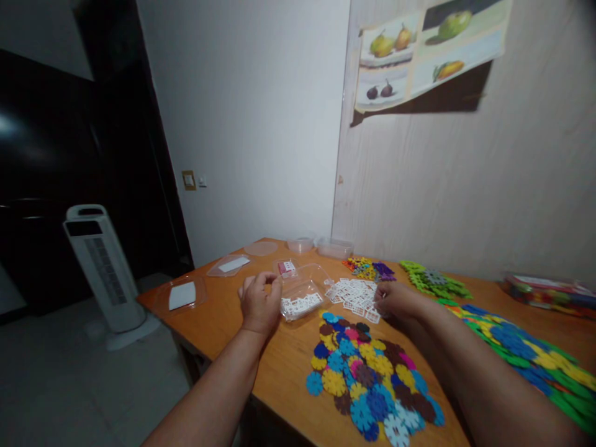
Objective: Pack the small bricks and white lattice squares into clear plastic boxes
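My left hand (261, 303) is closed on the left rim of a clear plastic box (298, 287). Inside the box lies a heap of small white lattice pieces (302, 305). A loose pile of the same white pieces (354, 293) spreads on the table just right of the box. At that pile's right edge is my right hand (393, 300), its fingers curled together and touching the pieces; what is between the fingertips is hidden. Nearer to me, between my forearms, lies a broad pile of snowflake-shaped discs (367, 379) in blue, yellow, brown, pink and white.
Clear lids (182, 295) with white labels lie on the wooden table (279, 366) at left. Empty clear tubs (335, 248) stand by the wall. Orange and purple pieces (370, 269), green pieces (435, 280) and larger mixed pieces (526, 354) lie right. A tower fan (108, 273) stands on the floor.
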### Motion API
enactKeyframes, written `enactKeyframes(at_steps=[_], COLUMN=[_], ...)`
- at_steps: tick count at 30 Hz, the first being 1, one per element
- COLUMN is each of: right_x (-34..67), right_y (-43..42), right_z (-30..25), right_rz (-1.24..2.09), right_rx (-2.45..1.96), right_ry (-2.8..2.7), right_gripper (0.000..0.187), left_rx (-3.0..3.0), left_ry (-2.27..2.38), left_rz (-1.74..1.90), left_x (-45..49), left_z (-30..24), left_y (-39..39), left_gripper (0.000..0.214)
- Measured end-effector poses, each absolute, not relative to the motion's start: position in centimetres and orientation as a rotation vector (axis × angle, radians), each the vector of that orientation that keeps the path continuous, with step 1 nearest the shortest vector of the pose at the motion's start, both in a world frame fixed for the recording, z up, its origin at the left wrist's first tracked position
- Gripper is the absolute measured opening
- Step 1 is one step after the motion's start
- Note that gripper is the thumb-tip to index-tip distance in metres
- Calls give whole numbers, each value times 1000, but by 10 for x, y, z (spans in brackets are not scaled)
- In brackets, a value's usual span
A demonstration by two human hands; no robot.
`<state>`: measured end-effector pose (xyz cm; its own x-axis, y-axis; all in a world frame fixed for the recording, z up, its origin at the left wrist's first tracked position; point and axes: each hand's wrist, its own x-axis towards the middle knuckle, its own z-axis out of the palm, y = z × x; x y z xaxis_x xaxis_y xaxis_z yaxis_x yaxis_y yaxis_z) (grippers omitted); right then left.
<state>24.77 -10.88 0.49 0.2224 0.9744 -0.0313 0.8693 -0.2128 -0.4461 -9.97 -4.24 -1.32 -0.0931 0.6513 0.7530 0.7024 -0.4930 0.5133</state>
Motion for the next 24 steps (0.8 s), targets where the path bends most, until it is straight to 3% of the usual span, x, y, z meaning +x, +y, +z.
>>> enactKeyframes(at_steps=[10, 13, 16, 24], right_x=[254, 227, 203, 221], right_y=[-108, -116, -123, -113], right_z=[13, 33, 53, 23], right_rz=[473, 621, 755, 257], right_rx=[-1996, -1730, -1429, -2178], right_ry=[-1605, -1496, -1376, -1703], right_gripper=[16, 17, 30, 26], left_rx=[-2068, -2073, -2079, -2079], left_ry=[-1543, -1563, -1578, -1579], left_rz=[-1693, -1685, -1690, -1689], left_x=[-99, -98, -98, -99], left_z=[-11, -10, -8, -11], left_y=[-44, -46, -48, -45], left_gripper=[16, 16, 15, 14])
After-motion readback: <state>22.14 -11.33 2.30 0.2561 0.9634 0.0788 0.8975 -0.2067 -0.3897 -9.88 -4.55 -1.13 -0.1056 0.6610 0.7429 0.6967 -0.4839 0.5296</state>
